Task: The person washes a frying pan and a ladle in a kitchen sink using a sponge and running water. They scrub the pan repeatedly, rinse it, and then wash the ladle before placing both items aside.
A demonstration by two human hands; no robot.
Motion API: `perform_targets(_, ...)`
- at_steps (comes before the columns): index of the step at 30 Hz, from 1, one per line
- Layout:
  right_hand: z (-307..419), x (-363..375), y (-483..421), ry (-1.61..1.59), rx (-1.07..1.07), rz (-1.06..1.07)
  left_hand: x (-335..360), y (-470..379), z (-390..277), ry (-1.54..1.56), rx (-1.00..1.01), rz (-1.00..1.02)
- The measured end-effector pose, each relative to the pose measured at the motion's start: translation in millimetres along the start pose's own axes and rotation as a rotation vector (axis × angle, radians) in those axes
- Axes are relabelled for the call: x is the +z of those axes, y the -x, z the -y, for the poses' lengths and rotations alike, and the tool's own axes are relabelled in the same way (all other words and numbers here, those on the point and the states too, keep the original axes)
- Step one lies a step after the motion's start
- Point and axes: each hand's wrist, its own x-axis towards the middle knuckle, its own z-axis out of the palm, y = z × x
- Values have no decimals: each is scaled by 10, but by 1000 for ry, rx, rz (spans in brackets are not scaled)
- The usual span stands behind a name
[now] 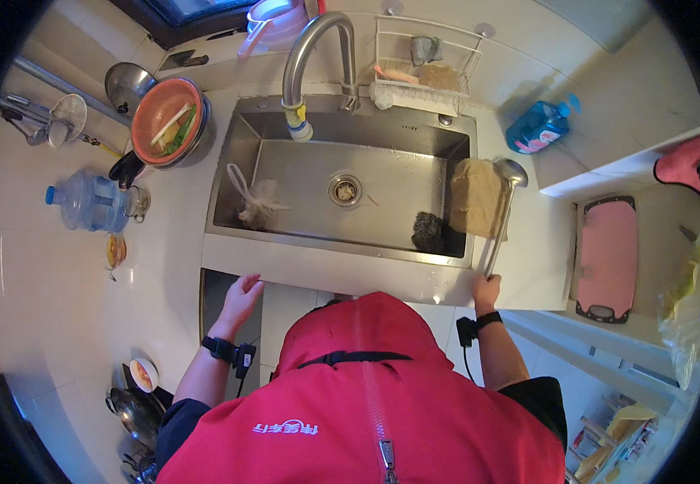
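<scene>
My right hand grips the handle end of a long metal ladle. The ladle's bowl rests at the far end, beside a folded tan cloth on the sink's right rim. Near the counter's front edge, my left hand holds nothing, its fingers loosely apart. Before me is a stainless steel sink with a drain strainer that has some scraps in it. A tied plastic bag sits in its left front corner, and a dark scouring pad in the right one.
A curved faucet arches over the sink. To the left stand an orange basket with vegetables and a blue water jug. At right are a blue soap bottle and a pink cutting board. A wire rack hangs behind.
</scene>
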Motion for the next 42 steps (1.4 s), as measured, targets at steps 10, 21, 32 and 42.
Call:
perform_targets(10, 212, -768, 660, -137, -226, 59, -5, -1256, -1808, 144, 480, 9)
perform_targets(21, 1131, -840, 1904, 275, -257, 184, 515, -1982, -2492, 31, 814, 697)
perform_targets(32, 2075, -615, 2391, 360, -216, 150, 1105, -3914, -2883, -1229, 1603, 71)
perform_targets(42, 2355, -531, 2382, 450, -288, 228, 1381, -4100, -2911, -1559, 1260, 249)
